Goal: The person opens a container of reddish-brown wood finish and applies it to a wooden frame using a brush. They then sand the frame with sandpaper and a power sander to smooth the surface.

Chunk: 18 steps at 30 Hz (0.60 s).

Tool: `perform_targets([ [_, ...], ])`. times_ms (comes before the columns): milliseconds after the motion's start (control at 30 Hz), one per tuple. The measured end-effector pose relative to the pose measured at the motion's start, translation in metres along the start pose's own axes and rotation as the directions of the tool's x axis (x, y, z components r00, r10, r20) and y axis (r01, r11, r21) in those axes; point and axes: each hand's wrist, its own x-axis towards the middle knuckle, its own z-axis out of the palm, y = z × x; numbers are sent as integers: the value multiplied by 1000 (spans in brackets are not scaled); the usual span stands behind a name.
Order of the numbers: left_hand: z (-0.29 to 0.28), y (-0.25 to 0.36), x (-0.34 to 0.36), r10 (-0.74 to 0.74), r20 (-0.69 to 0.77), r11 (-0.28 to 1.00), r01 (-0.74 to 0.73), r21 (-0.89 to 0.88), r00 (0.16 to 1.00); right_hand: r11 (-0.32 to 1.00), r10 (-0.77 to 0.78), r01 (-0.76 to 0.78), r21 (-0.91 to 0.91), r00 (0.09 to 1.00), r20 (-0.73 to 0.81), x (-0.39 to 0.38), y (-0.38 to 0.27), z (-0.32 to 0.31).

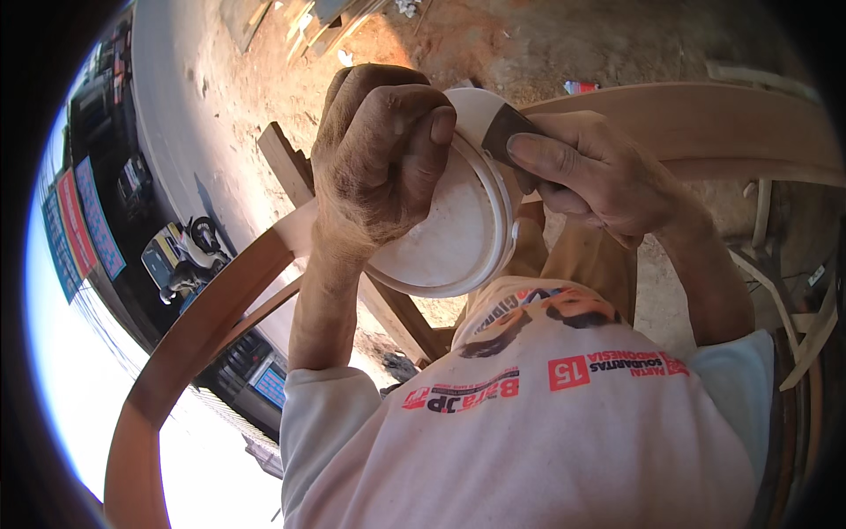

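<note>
A round white plastic tub with its lid on is tilted in front of my body, lid side toward me. My left hand is closed in a fist over the lid's far left part; whatever it may hold is hidden. My right hand grips the tub's right side, the thumb pressing on a dark patch there. I cannot tell whether that patch is a label or a separate piece. Its fingers curl out of sight.
A curved brown wooden piece sweeps up from the lower left; another wide curved board extends right. Wooden supports stand beneath. Wood scraps lie on the dirt ground. A motorcycle is parked beside the road at left.
</note>
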Motion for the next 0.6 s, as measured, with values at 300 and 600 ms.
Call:
perform_targets([
  [300,-33,-20,-48,-617,182,692,638,-337,766,949,-106,38,-313,973,-204,-12,-20,29],
  [600,-35,-22,-44,-587,211,648,610,-456,782,579,-36,-176,-796,970,-240,-9,-71,49],
])
